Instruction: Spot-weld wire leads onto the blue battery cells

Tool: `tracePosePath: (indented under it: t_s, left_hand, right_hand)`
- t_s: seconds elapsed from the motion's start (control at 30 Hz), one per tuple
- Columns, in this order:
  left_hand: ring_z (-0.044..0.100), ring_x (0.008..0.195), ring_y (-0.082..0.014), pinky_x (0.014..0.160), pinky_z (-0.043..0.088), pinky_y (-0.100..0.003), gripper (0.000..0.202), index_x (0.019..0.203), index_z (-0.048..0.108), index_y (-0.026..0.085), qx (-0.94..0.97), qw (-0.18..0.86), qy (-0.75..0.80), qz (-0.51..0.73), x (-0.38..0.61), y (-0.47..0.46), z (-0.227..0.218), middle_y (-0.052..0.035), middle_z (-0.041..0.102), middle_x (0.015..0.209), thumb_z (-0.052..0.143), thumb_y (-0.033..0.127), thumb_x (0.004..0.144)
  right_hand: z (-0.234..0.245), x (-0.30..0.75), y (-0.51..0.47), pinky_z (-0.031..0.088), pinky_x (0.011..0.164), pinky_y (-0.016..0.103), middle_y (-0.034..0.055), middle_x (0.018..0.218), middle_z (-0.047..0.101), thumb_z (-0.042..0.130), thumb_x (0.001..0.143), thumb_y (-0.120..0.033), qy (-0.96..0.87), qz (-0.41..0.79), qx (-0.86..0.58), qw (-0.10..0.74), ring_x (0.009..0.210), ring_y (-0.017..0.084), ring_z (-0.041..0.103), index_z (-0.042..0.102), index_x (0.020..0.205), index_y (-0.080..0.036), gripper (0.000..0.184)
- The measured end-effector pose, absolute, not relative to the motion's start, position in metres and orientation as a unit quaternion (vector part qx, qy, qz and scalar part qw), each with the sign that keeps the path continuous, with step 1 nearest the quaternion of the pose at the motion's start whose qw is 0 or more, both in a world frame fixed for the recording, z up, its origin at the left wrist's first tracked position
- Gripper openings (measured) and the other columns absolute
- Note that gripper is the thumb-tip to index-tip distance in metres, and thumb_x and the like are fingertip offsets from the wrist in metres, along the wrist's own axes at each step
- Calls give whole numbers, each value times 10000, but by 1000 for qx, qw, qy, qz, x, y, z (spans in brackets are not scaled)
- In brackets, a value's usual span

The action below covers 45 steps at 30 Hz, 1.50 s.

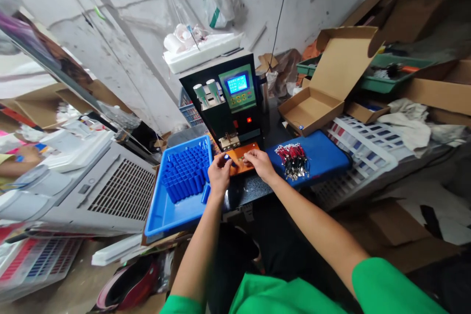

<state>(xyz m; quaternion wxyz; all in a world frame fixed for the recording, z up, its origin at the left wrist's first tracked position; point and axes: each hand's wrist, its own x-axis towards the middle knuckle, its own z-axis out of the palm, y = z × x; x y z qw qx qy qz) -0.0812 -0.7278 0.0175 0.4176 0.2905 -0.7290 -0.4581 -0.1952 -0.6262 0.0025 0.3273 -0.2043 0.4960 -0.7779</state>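
Note:
My left hand (pixel 220 172) pinches a small blue cylinder cell (pixel 229 159) over the orange plate (pixel 246 153) in front of a black spot-welding machine (pixel 230 100). My right hand (pixel 258 162) is beside it on the same plate, fingers curled and pinched on something too small to make out. A blue tray (pixel 162 211) with several blue cells (pixel 186 171) lies left of my hands. A pile of red-and-black wired tabs (pixel 293 159) rests on a blue lid (pixel 324 154) to the right.
An open cardboard box (pixel 312 108) stands behind the blue lid. White slotted trays (pixel 362 149) lie at the right, a grey vented unit (pixel 110 191) at the left. Green trays (pixel 382 81), cloths and cardboard fill the back right. A cable (pixel 277 14) runs up the wall.

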Motion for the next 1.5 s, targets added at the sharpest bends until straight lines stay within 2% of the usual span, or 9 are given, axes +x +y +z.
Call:
tracePosePath:
  t_s: [0.17, 0.33, 0.6, 0.97, 1.1, 1.3, 1.5]
  left_hand:
    - [679, 756, -166, 755, 560, -316, 260, 959, 671, 164, 275, 392, -735, -479, -98, -724, 5, -61, 726, 855, 690, 353, 782]
    - [667, 726, -163, 721, 554, -299, 236, 911, 685, 163, 269, 387, -739, -481, -103, -727, 5, -49, 720, 813, 712, 341, 758]
    - [689, 826, -175, 811, 562, -317, 300, 1004, 704, 153, 256, 400, -729, -493, -110, -723, 0, -67, 740, 905, 691, 369, 796]
    - [699, 929, -201, 884, 552, -338, 336, 1061, 710, 168, 261, 403, -718, -504, -111, -723, -5, -75, 747, 976, 683, 393, 812]
    - [698, 905, -197, 854, 554, -327, 345, 1065, 709, 168, 262, 404, -718, -502, -111, -722, -3, -78, 746, 999, 679, 401, 813]
    - [673, 807, -176, 753, 545, -291, 317, 1028, 710, 165, 266, 409, -714, -502, -110, -716, 3, -64, 737, 908, 674, 395, 813]
    - [669, 824, -176, 762, 540, -287, 330, 1048, 706, 166, 270, 407, -715, -500, -110, -715, 3, -77, 736, 947, 666, 401, 819]
  right_hand:
    - [5, -213, -630, 526, 642, 305, 17, 661, 648, 791, 618, -550, 523, -766, -212, 309, 629, 162, 612, 594, 695, -192, 416]
    - [8, -219, -642, 517, 635, 295, 16, 680, 642, 753, 654, -537, 528, -759, -233, 303, 635, 158, 601, 605, 703, -194, 376]
    - [5, -217, -665, 508, 665, 281, 10, 697, 646, 675, 694, -414, 528, -753, -247, 305, 681, 163, 614, 619, 693, -191, 231]
    - [6, -216, -673, 448, 625, 259, 6, 685, 675, 624, 726, -337, 571, -732, -265, 261, 671, 169, 609, 657, 677, -184, 164]
    - [9, -215, -674, 464, 656, 266, 9, 677, 679, 615, 724, -299, 581, -728, -260, 255, 701, 179, 620, 648, 660, -184, 136]
    - [12, -213, -673, 456, 650, 270, 26, 722, 698, 617, 727, -265, 599, -721, -255, 237, 710, 184, 631, 660, 686, -176, 107]
    - [9, -214, -674, 462, 645, 270, 23, 704, 696, 606, 734, -250, 610, -713, -256, 233, 700, 182, 631, 649, 669, -183, 103]
